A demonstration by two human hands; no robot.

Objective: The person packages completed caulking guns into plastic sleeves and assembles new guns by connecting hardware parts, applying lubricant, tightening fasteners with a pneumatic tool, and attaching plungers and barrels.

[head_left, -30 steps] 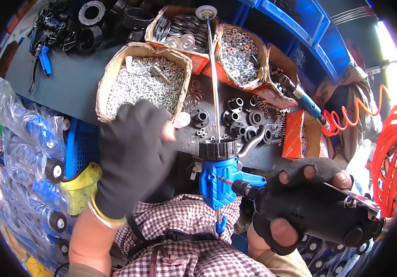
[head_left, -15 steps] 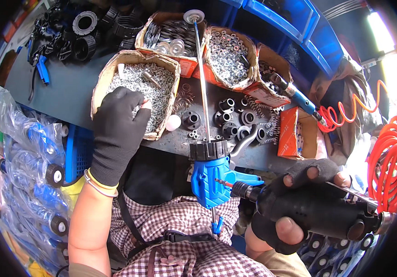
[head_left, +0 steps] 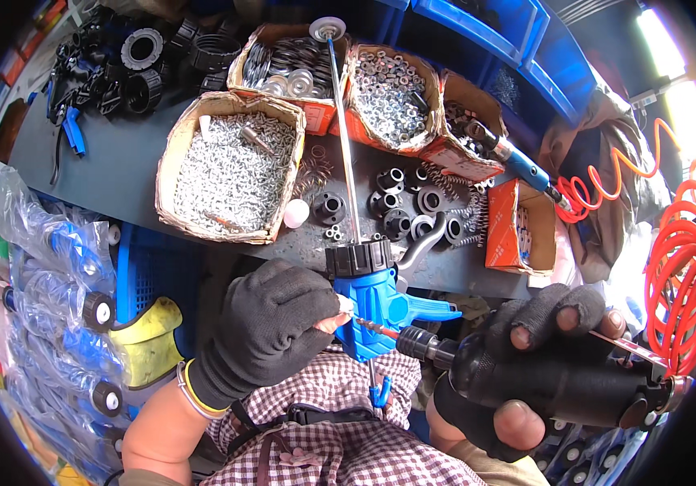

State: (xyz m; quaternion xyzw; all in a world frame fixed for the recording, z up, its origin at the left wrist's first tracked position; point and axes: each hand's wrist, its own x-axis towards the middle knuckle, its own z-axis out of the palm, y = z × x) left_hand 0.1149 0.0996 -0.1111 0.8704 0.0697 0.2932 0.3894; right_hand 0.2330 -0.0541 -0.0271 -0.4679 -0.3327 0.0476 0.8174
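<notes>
Blue plastic housing [head_left: 380, 304] w/ black collar [head_left: 358, 258] sat upright-ish in front of the torso, just off the near edge of the table [head_left: 113, 174]; long metal rod [head_left: 344, 138] ran up thru it over the table to a pale disc [head_left: 327, 29]. L hand [head_left: 275, 332] (black glove, bare tips) had fingers pinched at the housing's L side on a small pale piece [head_left: 347, 307], prob a screw, too small to be sure. R hand [head_left: 542, 320] was wrapped round a black power driver [head_left: 558, 381], its bit [head_left: 380, 329] pointing L across the housing, tip close to the L fingertips; couldn't tell if it touched anything. Risks, my read: bit slips if driven off-axis -> gouged plastic or nicked fingertip; piece drops in the lap if the pinch loosens; housing twists under torque, since neither hand clearly gripped it and I couldn't see what held it. Further out: open carton of screws [head_left: 234, 174] ahead-L, black flanged parts [head_left: 396, 223] by the rod, red hose [head_left: 680, 275] far R, bagged blue parts [head_left: 64, 243] far L. Markings: pale print on orange carton [head_left: 503, 231], red/white strip on driver; nothing legible, no brand to report.
</notes>
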